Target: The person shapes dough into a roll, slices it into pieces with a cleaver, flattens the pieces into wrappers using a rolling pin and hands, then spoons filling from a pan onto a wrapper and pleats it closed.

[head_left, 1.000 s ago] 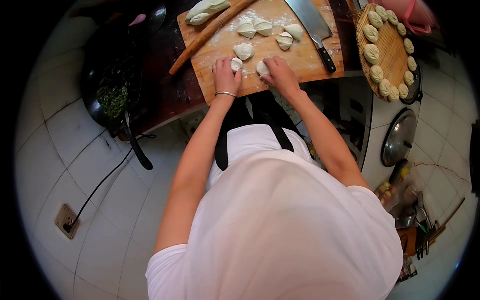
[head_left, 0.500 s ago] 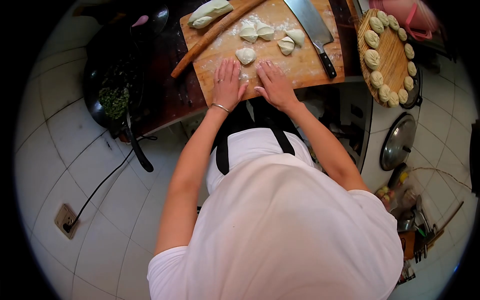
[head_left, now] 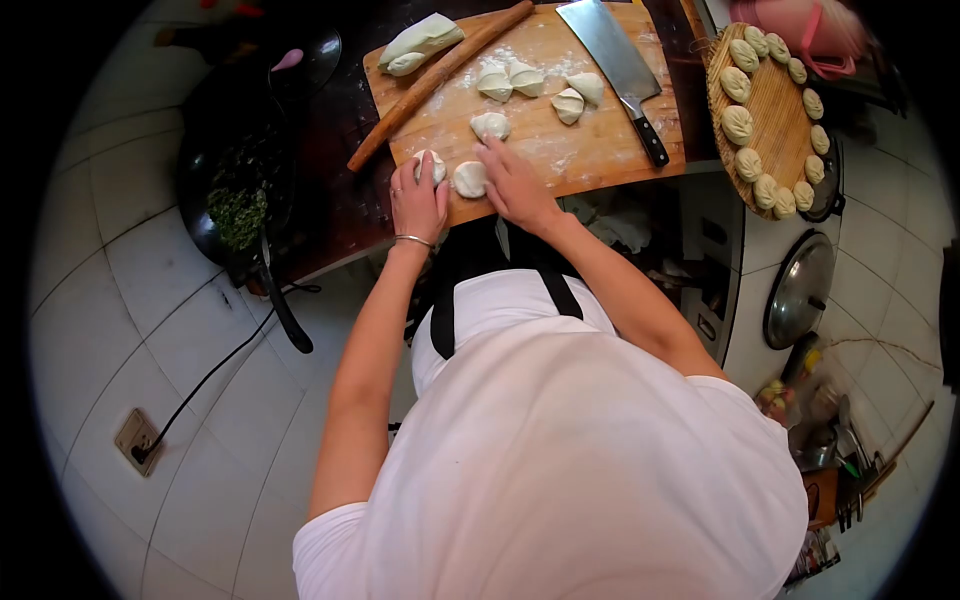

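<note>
At the near left corner of the floured cutting board [head_left: 600,150], my left hand [head_left: 417,205] has its fingers and thumb curled around a small piece of dough [head_left: 437,168], partly covering it. A flattened round of dough [head_left: 468,180] lies between my hands. My right hand [head_left: 520,188] is beside that round, fingers stretched out and thumb side touching or almost touching its edge. Just past the right fingertips sits another dough piece [head_left: 490,126]. Farther back are cut dough pieces [head_left: 524,79] and a thick dough log [head_left: 420,42].
A rolling pin [head_left: 440,85] lies slantwise across the board's left side. The cleaver [head_left: 618,62] rests at the right, handle toward me. Shaped buns ring a woven tray [head_left: 775,125]. A wok [head_left: 200,215] with chopped greens [head_left: 238,215] stands left; a pot lid [head_left: 797,290] is right.
Both hands have moved left and apart, the left one onto a dough piece. Two dough pieces at the near edge now show that my hands covered before.
</note>
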### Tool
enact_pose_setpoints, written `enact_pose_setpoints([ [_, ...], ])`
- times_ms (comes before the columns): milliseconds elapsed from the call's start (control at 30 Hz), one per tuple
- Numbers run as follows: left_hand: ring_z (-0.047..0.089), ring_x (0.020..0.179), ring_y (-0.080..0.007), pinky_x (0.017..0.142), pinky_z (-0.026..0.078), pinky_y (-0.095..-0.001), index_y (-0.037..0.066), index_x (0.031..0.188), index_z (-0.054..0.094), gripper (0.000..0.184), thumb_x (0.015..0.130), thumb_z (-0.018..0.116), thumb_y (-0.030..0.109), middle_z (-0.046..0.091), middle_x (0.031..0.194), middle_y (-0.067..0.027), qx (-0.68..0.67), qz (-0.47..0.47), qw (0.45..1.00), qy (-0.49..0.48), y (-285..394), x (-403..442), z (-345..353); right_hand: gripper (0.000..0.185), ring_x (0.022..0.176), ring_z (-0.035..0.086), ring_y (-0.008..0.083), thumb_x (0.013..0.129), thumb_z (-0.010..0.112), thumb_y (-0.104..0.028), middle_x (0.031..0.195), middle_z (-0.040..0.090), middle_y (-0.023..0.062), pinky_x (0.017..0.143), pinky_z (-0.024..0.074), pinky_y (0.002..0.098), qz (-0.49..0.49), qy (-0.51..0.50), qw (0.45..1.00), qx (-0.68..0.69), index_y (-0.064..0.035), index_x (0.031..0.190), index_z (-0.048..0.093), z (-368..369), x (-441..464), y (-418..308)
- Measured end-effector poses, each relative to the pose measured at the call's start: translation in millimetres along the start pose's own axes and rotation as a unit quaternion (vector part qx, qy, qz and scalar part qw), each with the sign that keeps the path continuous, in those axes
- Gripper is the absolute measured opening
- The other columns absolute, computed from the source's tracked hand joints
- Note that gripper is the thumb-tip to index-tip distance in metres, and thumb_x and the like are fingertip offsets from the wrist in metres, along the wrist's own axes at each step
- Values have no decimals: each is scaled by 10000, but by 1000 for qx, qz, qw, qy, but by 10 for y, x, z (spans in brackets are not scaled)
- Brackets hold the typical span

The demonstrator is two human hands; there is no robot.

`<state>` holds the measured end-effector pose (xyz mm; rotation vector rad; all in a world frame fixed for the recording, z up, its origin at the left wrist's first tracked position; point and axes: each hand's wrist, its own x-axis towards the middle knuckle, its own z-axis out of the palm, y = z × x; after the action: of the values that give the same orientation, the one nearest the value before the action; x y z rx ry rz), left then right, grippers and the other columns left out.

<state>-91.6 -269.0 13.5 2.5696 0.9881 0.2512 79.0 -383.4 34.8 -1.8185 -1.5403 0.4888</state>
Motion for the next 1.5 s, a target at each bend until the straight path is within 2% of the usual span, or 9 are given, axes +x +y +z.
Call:
enact_pose_setpoints([
  [167,430,1128,-349,990,330,-448,83,1301,500,507,837,637,235,469,1204,-162,-50,-26,998,39,114,213,-70,438,1076,487,344,785,630,-85,1185,492,158,892,412,429,82,114,989,-39,-91,1212,533,-5,449,189],
  [300,373,1226,-343,1045,263,-469,130,1294,497,572,792,695,319,449,1282,-131,-31,103,994,9,292,127,-124,277,1129,463,314,757,618,-97,1187,504,122,876,407,409,32,-50,994,-87,-156,1028,627,-58,346,429],
  [500,168,1383,-402,1102,135,-566,167,1383,417,712,793,656,487,256,1489,-162,61,101,993,-14,36,23,387,303,1105,482,315,767,591,-72,1124,546,112,885,405,438,173,108,949,-241,-152,1059,602,-437,-365,583],
  [733,203,1369,-386,1103,138,-558,138,1303,487,608,798,667,425,339,1438,-153,101,61,993,-7,269,523,295,349,1034,521,337,732,639,-28,1094,532,141,875,439,395,59,31,998,7,-60,1074,571,-441,-233,382],
  [800,245,1351,-373,1094,160,-552,120,1274,508,552,802,666,358,397,1393,-146,64,85,994,36,318,536,237,366,1019,522,337,731,669,-49,1068,522,143,856,450,367,192,128,966,118,-43,1081,563,-559,-272,360],
  [967,362,1255,-363,1052,285,-476,69,1259,508,548,773,688,247,447,1324,-153,-77,107,991,38,446,936,313,519,1046,506,332,679,735,-54,1074,505,156,877,442,368,196,55,976,74,-32,1152,522,-679,-591,601],
  [1233,434,1157,-371,1014,358,-429,-9,1242,494,655,688,764,212,489,1227,-205,-129,-15,989,74,646,1488,656,574,1075,491,343,621,789,-81,1089,528,119,898,436,404,103,-50,992,-52,-65,1145,552,-609,-465,670],
  [1400,452,1132,-370,993,383,-419,16,1177,525,576,683,763,192,499,1170,-185,-128,-71,989,14,645,1491,586,446,1030,500,341,665,758,-83,1059,539,105,878,444,412,154,63,984,-62,-93,1077,585,-559,-297,511],
  [1500,470,1107,-361,964,410,-410,35,1147,537,540,677,759,181,500,1146,-182,-113,-53,992,-19,605,1311,490,364,1008,503,328,715,714,-93,1054,538,106,865,445,415,23,-52,997,-53,-101,1055,587,-460,-358,566],
])
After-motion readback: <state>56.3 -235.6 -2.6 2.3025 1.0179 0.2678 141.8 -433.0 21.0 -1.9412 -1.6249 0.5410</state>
